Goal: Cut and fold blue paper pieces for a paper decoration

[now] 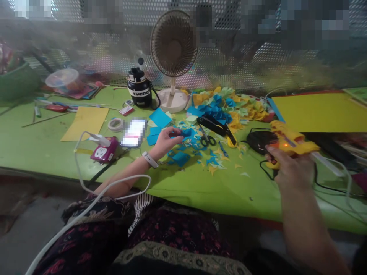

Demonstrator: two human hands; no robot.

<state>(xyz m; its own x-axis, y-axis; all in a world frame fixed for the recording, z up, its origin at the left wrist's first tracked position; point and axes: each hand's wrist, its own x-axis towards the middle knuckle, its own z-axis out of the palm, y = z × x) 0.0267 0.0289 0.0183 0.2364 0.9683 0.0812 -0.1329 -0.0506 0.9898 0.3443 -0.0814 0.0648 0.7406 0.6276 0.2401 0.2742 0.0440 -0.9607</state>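
A white cable (pixel 114 187) crosses my lap and runs up to the pink power strip (pixel 103 151) on the green worktop (pixel 229 189). My right hand (pixel 289 172) has its fingers wrapped tight around the grip of the yellow glue gun (pixel 291 143), held just above the worktop. Its light glows orange, so I judge it hot, and the nozzle is best pointed away from my skin and the black cord. Further in, my left hand (pixel 164 143) pinches its fingers together on a small blue paper piece (pixel 187 133) among cut blue and yellow scraps. Gripping it by one edge leaves its face free. Scissors (pixel 208 139) lie just beyond, then a pile of folded papers (pixel 226 105) and a fan (pixel 173 46).
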